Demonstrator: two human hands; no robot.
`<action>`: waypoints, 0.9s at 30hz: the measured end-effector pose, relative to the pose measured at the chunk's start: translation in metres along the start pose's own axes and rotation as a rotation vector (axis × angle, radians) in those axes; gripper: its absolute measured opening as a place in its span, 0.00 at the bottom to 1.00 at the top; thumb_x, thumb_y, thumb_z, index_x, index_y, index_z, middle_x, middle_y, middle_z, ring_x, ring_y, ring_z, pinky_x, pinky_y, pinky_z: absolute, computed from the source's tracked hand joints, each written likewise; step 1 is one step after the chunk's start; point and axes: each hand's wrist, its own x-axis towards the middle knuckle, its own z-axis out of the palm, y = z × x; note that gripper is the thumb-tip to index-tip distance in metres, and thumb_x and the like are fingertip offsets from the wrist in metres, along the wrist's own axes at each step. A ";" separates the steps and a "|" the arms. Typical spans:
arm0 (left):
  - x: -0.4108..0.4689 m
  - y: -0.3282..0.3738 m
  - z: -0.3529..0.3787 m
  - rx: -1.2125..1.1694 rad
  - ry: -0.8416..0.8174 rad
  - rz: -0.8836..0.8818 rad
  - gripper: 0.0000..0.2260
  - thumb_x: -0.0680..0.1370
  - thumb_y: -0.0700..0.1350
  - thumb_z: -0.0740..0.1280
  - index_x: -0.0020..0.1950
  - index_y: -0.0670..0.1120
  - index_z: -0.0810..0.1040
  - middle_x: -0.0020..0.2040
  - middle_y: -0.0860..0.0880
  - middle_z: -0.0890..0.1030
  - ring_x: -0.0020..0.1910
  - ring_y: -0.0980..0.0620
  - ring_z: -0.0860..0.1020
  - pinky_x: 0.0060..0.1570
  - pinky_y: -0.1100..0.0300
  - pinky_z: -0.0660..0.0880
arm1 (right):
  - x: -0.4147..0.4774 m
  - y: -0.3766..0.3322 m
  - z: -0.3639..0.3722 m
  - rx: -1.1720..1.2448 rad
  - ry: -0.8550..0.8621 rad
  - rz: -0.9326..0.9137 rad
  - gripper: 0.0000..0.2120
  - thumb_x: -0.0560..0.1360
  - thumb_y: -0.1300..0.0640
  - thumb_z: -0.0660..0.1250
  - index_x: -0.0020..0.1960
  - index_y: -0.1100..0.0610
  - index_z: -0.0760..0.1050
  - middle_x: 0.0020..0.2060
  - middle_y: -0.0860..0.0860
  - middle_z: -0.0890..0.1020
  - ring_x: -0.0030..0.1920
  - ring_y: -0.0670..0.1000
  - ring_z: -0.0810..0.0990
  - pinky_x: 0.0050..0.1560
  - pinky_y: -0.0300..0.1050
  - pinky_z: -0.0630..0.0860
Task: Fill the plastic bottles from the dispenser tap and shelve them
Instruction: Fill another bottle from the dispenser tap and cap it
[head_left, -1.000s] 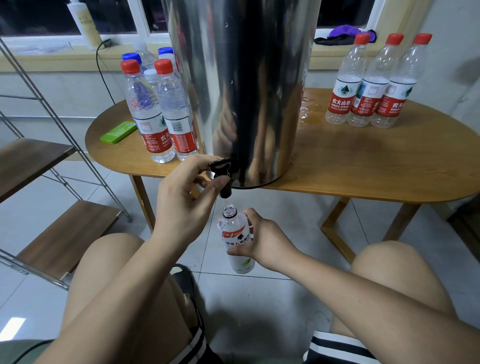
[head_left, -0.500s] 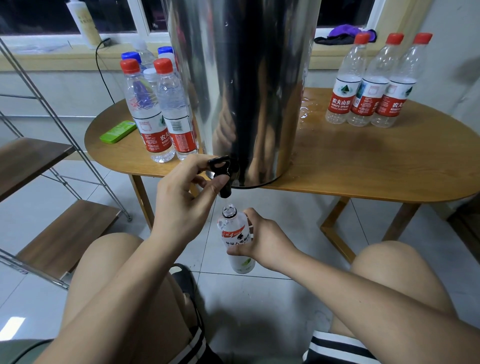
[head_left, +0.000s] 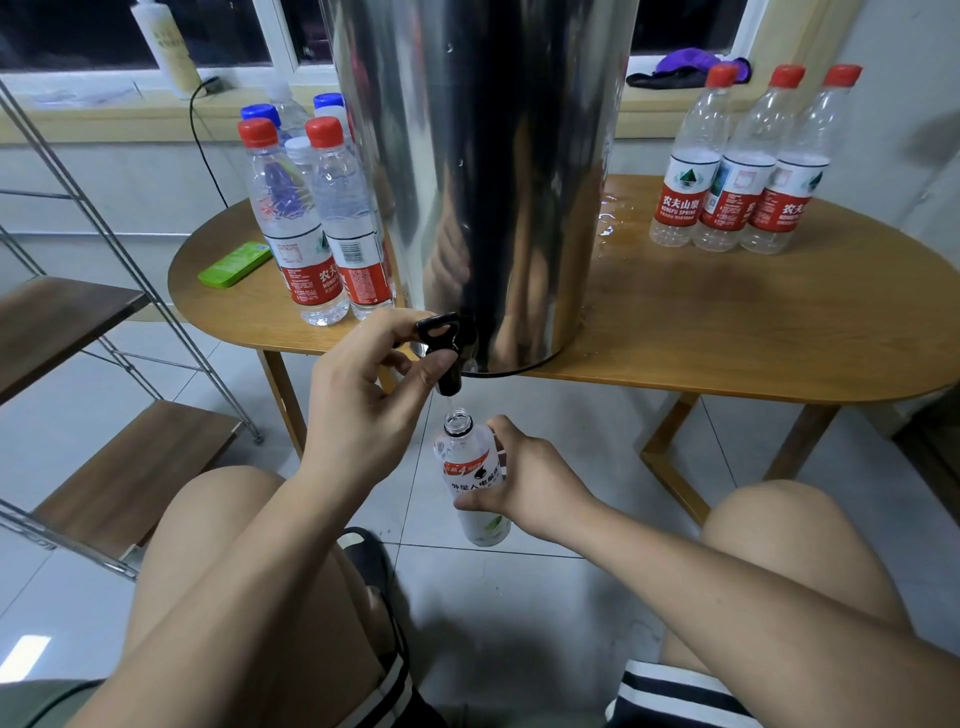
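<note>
Below the black tap (head_left: 447, 347) of a steel dispenser (head_left: 483, 182), an uncapped plastic bottle (head_left: 470, 470) hangs above the tiled floor, its long axis close to vertical and its open mouth pointing up at the spout just above. A thin trickle shows between spout and mouth. The right hand (head_left: 527, 493) wraps its fingers round the bottle's labelled middle, while the left hand (head_left: 366, 400) pinches the tap lever between thumb and fingers. The dispenser stands at the front edge of an oval wooden table (head_left: 727, 338). Capped bottles cluster (head_left: 317, 218) to its left beside a green case (head_left: 236, 264); three red-capped bottles (head_left: 737, 171) stand to its right. A wood-and-metal shelf rack (head_left: 119, 467) sits at far left.
</note>
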 end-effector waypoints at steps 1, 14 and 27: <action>0.000 0.000 0.000 0.002 0.002 0.000 0.08 0.83 0.43 0.74 0.61 0.48 0.82 0.51 0.48 0.86 0.47 0.42 0.85 0.44 0.40 0.79 | 0.000 0.000 0.000 0.000 -0.001 -0.001 0.32 0.67 0.43 0.85 0.60 0.42 0.68 0.57 0.46 0.85 0.58 0.51 0.84 0.59 0.54 0.83; 0.000 0.002 0.000 0.015 0.007 0.010 0.07 0.83 0.43 0.74 0.61 0.47 0.83 0.51 0.49 0.86 0.46 0.43 0.84 0.44 0.42 0.78 | 0.001 -0.001 0.001 0.069 0.030 -0.018 0.33 0.65 0.41 0.86 0.63 0.41 0.71 0.57 0.41 0.85 0.57 0.46 0.84 0.59 0.54 0.83; 0.000 0.000 0.001 0.001 0.016 0.007 0.08 0.82 0.43 0.75 0.61 0.47 0.83 0.51 0.49 0.85 0.45 0.42 0.84 0.43 0.41 0.79 | 0.003 0.002 0.004 0.078 0.018 -0.022 0.37 0.60 0.32 0.81 0.63 0.40 0.71 0.56 0.42 0.86 0.57 0.49 0.85 0.57 0.55 0.84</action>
